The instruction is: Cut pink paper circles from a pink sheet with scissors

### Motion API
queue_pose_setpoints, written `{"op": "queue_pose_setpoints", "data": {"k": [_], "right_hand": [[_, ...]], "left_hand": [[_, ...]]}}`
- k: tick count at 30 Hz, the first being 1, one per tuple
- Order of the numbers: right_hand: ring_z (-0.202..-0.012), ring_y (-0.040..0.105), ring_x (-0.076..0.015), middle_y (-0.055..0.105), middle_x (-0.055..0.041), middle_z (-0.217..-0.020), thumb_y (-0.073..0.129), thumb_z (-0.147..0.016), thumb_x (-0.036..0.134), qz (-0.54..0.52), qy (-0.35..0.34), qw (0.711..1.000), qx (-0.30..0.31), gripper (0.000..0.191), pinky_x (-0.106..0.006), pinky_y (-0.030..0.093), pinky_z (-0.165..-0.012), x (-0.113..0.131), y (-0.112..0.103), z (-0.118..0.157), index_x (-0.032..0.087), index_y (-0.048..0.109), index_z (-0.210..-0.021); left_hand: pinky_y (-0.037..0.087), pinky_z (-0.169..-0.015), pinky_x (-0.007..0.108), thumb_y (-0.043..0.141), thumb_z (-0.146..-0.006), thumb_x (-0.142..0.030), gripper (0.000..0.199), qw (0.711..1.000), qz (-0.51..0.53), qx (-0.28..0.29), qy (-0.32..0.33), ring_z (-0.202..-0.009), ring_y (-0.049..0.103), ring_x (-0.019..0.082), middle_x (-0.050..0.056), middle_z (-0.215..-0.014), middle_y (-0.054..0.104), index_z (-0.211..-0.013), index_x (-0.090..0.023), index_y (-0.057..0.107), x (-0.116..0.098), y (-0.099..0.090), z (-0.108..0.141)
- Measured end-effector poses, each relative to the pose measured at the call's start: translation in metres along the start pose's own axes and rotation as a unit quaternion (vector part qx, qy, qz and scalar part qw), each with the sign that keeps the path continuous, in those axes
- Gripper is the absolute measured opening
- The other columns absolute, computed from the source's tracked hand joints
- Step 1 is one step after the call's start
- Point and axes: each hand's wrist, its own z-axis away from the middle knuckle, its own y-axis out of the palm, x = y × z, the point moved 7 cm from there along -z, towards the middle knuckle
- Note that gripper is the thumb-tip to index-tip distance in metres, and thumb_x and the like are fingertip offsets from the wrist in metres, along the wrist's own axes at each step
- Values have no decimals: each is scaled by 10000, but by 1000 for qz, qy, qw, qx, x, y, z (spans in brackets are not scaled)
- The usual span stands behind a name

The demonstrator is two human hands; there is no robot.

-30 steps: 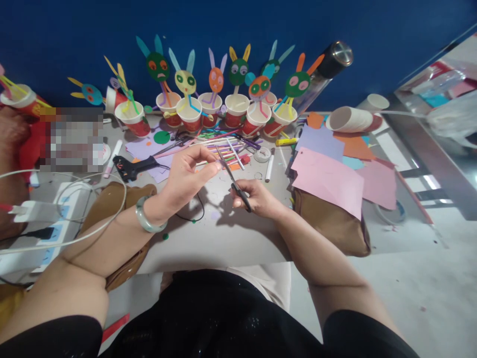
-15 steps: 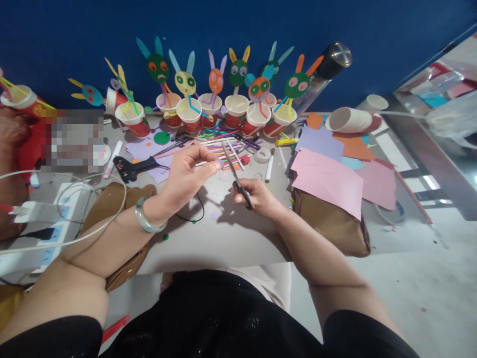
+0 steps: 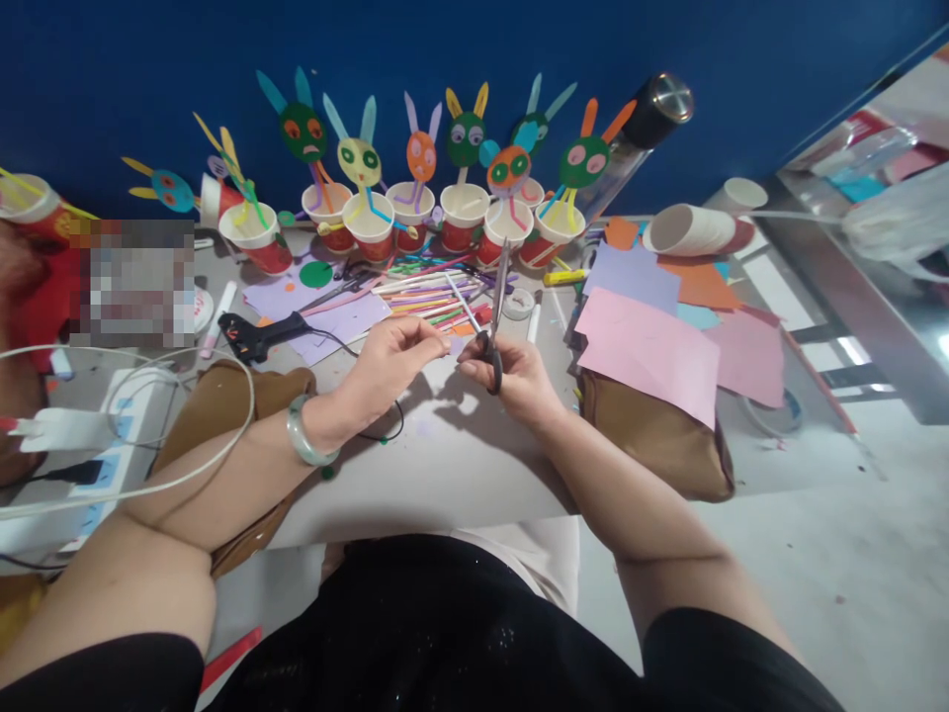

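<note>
My left hand (image 3: 400, 364) is closed in a pinch, a small piece of lilac paper (image 3: 455, 345) showing at its fingertips. A pair of scissors (image 3: 499, 297) is gripped in my right hand (image 3: 523, 374), fingers at the dark handles and blades pointing up and away from me. Both hands hover over the front of the table, fingertips close together. The scissor blades stand to the right of the paper, apart from it. Behind the hands lies a pile of coloured sticks (image 3: 426, 297).
Paper cups (image 3: 371, 242) holding colourful paper figures line the blue wall. A glue gun (image 3: 263, 334) and power strip (image 3: 111, 450) lie left; its white cable crosses near my forearm. Coloured paper (image 3: 652, 341) overlaps a brown pouch (image 3: 652, 435) on the right. Another person's arm (image 3: 22, 366) is far left.
My right hand has turned the scissors more upright, their tips swinging right. My left hand, still pinching the paper, has moved slightly right and towards me. The view has shifted a little.
</note>
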Motion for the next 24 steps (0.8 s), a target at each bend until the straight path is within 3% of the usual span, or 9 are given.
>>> {"op": "queue_pose_setpoints", "data": {"k": [7,12,15,24], "right_hand": [[-613,464,-109,569,14,-671,828,-651,540,-13,1,1000,-27,428,-267,395,-588,-3,-1,-1,174,621,-731],[-619,462,-102,532,29,-656,830,-673,498,-20,2,1000,-4,399,-264,400,-605,-4,0,-2,169,610,-716],[-616,457,-98,530,37,-641,839,-653,513,-24,-5,1000,11,419,-261,410,-612,-7,1,-5,174,597,-690],[-613,440,-102,523,30,-631,831,-635,486,8,-38,999,27,406,-265,381,-605,-12,3,-13,171,576,-666]], "left_hand": [[379,-539,249,702,-751,-285,180,1000,-24,11,-2,-611,500,116,-7,-637,591,-616,-193,624,4,7,2],[440,-629,258,648,-790,-300,193,1000,-25,3,-12,-654,546,118,1,-663,630,-640,-178,656,11,7,-1],[431,-618,257,713,-752,-328,180,998,-41,42,-12,-638,557,117,3,-674,655,-681,-167,671,12,12,-6],[446,-674,269,677,-688,-157,85,996,-62,44,-53,-591,542,96,0,-607,641,-610,-141,649,7,7,-18]]}}
